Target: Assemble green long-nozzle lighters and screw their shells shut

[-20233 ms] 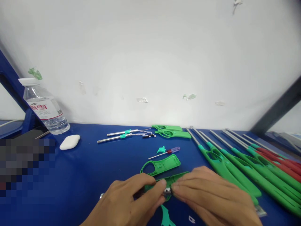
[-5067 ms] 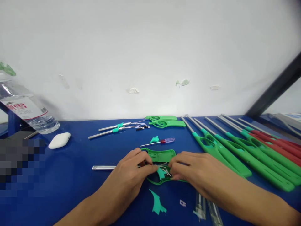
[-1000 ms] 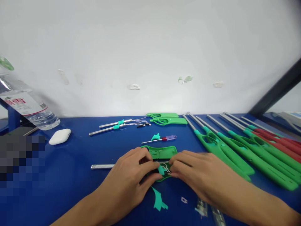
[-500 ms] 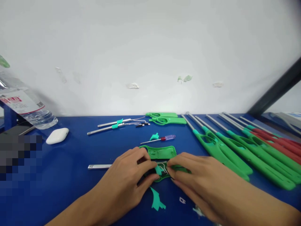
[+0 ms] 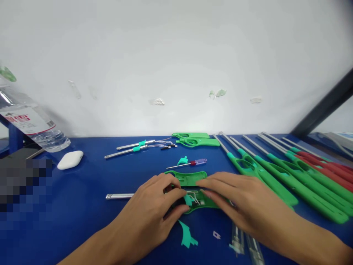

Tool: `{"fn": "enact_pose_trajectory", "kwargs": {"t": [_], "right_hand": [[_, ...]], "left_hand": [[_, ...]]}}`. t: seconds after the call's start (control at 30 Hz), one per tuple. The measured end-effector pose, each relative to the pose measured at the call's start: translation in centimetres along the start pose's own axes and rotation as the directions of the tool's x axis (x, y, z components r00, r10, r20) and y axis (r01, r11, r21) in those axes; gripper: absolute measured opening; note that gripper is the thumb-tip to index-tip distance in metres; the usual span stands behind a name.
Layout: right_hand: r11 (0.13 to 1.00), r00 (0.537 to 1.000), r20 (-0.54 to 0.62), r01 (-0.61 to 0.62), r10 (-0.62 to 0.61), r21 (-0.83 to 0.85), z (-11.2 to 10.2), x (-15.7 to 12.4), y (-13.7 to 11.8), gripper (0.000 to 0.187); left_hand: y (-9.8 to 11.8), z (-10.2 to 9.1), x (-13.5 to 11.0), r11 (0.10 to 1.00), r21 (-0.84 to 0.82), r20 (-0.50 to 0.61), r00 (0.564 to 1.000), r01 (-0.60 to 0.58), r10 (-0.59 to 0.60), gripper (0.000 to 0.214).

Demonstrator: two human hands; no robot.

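Note:
An opened green lighter shell (image 5: 202,200) with thin wires and a teal trigger inside lies on the blue table (image 5: 96,176). Its metal tube (image 5: 119,196) sticks out to the left. My left hand (image 5: 154,208) is closed on the shell's left end, thumb underneath. Above the shell's right part, my right hand (image 5: 242,198) has its fingers stretched out, the fingertips reaching the second green shell half (image 5: 187,177) just behind. A loose teal trigger piece (image 5: 187,235) lies in front of the hands.
A row of long green and red lighters (image 5: 275,173) fills the right side. A small screwdriver (image 5: 190,163), two metal tubes with wires (image 5: 132,149) and two green shells (image 5: 195,139) lie further back. A water bottle (image 5: 30,123) and white case (image 5: 70,160) stand left. Clear tubes (image 5: 242,243) lie near me.
My right hand has lifted off the wired shell and moved back, its fingers now stretched toward the second shell half. My left hand still grips the shell's left end.

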State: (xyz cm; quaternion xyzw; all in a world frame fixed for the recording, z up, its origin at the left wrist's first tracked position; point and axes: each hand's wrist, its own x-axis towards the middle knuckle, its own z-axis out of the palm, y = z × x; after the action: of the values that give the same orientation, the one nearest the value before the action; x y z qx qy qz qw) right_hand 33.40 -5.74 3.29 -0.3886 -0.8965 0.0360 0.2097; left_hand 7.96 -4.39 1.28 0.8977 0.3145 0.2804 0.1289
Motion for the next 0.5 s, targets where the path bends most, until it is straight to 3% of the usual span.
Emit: {"fn": "enact_pose_trajectory", "kwargs": {"t": [0.07, 0.23, 0.5], "right_hand": [[1.000, 1.000, -0.019, 0.020, -0.020, 0.003, 0.31, 0.09, 0.08, 0.028], [0.996, 0.994, 0.062, 0.087, -0.088, 0.029, 0.64, 0.21, 0.03, 0.027], [0.998, 0.994, 0.087, 0.057, -0.059, 0.020, 0.63, 0.18, 0.13, 0.019]], "left_hand": [[-0.01, -0.01, -0.05, 1.000, 0.001, 0.016, 1.000, 0.001, -0.001, 0.010], [0.10, -0.12, 0.04, 0.999, 0.033, 0.024, 0.999, 0.021, -0.022, 0.033], [-0.05, -0.20, -0.05, 0.998, 0.061, 0.023, 1.000, 0.002, -0.004, 0.031]]}}
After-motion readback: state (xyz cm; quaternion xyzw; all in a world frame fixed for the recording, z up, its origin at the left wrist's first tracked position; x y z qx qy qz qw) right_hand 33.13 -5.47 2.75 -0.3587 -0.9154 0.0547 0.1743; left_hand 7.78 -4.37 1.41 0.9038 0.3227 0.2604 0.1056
